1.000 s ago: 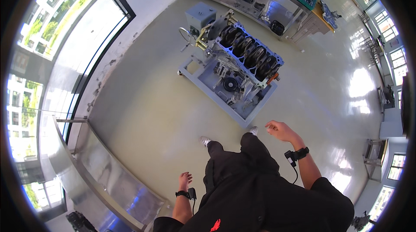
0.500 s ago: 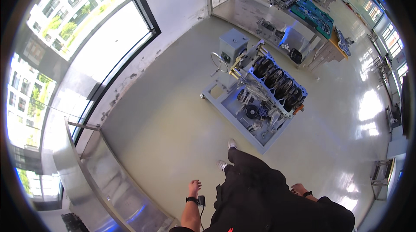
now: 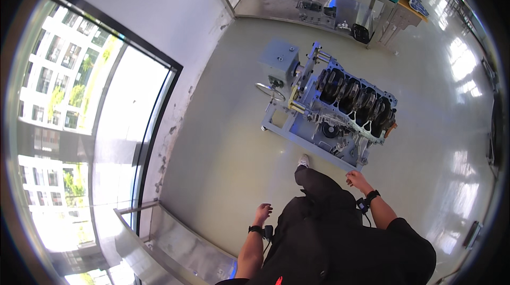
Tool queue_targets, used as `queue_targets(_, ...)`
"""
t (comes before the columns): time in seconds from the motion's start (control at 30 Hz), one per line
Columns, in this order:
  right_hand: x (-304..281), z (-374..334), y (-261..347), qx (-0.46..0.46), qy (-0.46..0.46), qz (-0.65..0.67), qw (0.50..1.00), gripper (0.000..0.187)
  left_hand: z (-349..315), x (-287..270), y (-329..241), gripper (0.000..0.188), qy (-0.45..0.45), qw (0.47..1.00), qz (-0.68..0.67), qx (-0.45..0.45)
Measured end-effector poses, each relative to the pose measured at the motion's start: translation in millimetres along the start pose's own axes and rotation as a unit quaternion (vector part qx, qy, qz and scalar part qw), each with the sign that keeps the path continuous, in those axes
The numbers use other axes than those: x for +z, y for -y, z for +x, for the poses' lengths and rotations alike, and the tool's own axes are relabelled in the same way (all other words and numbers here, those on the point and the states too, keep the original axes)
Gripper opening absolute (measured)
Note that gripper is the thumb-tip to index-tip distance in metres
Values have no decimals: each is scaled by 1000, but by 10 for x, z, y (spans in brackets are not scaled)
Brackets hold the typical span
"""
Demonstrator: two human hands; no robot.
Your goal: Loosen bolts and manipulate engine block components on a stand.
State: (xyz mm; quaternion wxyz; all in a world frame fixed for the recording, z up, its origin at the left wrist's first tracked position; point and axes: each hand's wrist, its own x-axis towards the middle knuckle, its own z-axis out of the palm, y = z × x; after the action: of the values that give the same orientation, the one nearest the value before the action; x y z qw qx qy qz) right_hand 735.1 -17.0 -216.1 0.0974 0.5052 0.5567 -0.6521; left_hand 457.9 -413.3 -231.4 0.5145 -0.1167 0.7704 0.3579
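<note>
Left hand (image 3: 263,213) loosely open over smooth, glossy floor (image 3: 223,125); right hand (image 3: 359,181) half-open, fingers softly curled, near the closest corner of the grey painted, rectangular steel engine stand (image 3: 298,141); ribbed metal engine block (image 3: 357,101) sits tilted on it, ahead of both hands, rounded dark crankshaft exposed; boxy grey housing (image 3: 279,59) at its left end.

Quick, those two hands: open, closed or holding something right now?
Left hand: loosely open, nothing visible in it.
Right hand: fingers curled, nothing visible in it; whether fully closed cannot be told.
</note>
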Motion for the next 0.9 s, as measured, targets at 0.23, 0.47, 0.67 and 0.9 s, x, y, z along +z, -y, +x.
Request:
queue_targets(0.23,353,42,252,44,-102,145,983,20,765,-1336,-1262,26,-197,917,254,234)
queue_targets(0.47,860,-460,-263,170,-286,297,895,22,1331,-695,-4315,28,-149,817,256,496)
queue_targets(0.67,2210,-831,-42,165,-403,379,817,23,2148,-233,-5896,32,-194,758,266,563)
queue_targets(0.9,4752,-796,-33,179,-389,445,787,26,2368,687,-6526,35,-278,732,300,546)
